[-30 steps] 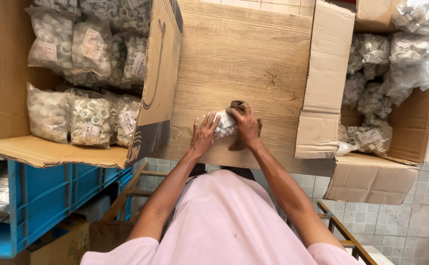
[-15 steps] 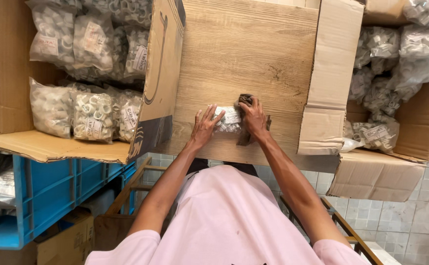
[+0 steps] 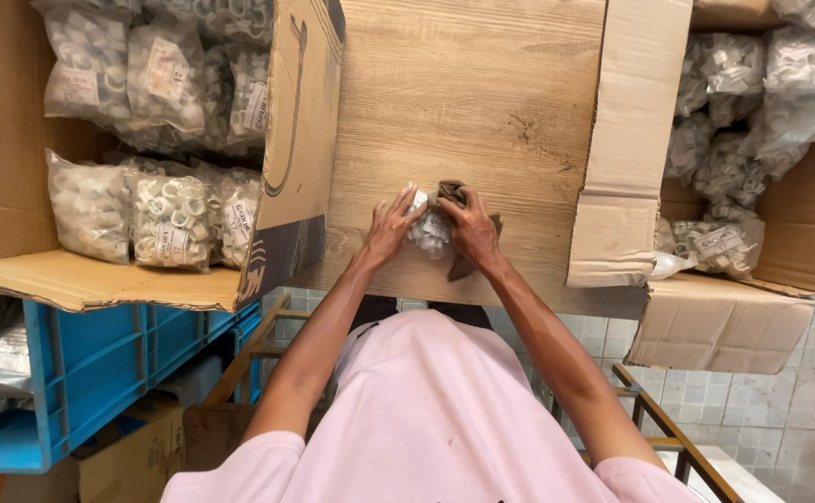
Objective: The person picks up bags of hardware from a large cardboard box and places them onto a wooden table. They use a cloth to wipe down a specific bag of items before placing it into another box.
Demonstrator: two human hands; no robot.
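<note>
1. The left hand (image 3: 390,226) and the right hand (image 3: 471,228) meet near the front edge of a wooden board (image 3: 482,102) that serves as a work surface. Between them sits a small clear bag of white fittings (image 3: 429,230).

2. The left hand lies against the bag's left side with fingers spread and only lightly curled — pressing or steadying, not a closed grip as far as the view shows.

3. The right hand is curled over the bag's right side and also covers a brown tool or cloth-like object (image 3: 459,265), whose dark end sticks out toward the near edge below the palm. Whether the fingers actually clamp it, I cannot tell.

4. To the left, an open cardboard box (image 3: 16,140) holds many similar filled bags (image 3: 160,219), standing packed together. To the right, a second open box (image 3: 799,251) holds more bags (image 3: 719,244), heaped loosely.

5. Below left sits a blue plastic crate (image 3: 81,373); a metal frame (image 3: 654,410) shows under the board, over a tiled floor.

6. Risks as I judge them: the bag lies close to the board's near edge, so a hard push could slide it off onto the floor. The thin plastic could split under pressure and scatter the fittings — they would roll away easily.
</note>
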